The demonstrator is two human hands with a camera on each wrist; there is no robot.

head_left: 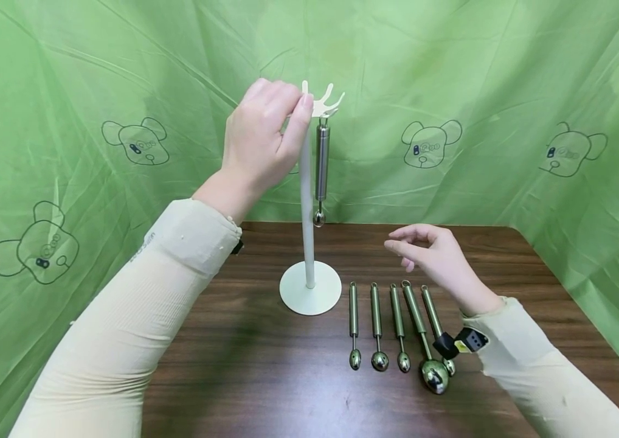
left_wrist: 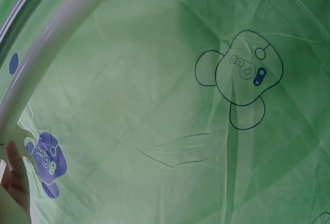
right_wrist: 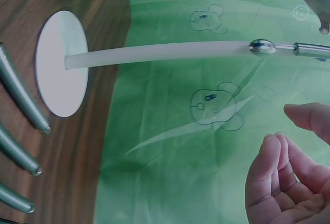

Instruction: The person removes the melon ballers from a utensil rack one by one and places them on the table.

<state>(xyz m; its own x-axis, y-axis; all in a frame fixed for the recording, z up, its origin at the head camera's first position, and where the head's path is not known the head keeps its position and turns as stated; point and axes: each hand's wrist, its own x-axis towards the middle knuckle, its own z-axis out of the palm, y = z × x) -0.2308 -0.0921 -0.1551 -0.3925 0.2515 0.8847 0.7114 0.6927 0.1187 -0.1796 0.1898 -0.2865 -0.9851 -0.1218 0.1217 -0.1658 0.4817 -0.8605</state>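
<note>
A white utensil stand (head_left: pixel 307 201) has a round base and curved hooks at its top. My left hand (head_left: pixel 266 131) grips the hooked top, the thumb against a prong; its other fingertips are hidden in the head view. In the left wrist view, a finger (left_wrist: pixel 18 175) touches the hook part. From one hook hangs a steel melon baller (head_left: pixel 322 161), scoop downward. My right hand (head_left: pixel 435 255) holds nothing, its thumb and loosely bent fingers apart above the table. Below it several steel melon ballers (head_left: pixel 376 316) lie in a row, handle loops toward the back.
The brown wooden table (head_left: pixel 244 377) carries the stand and the row. Green cloth (head_left: pixel 370 48) with bear-head drawings encloses the back and both sides. The largest scoop (head_left: pixel 434 376) lies near the right wrist's camera (head_left: pixel 470 339).
</note>
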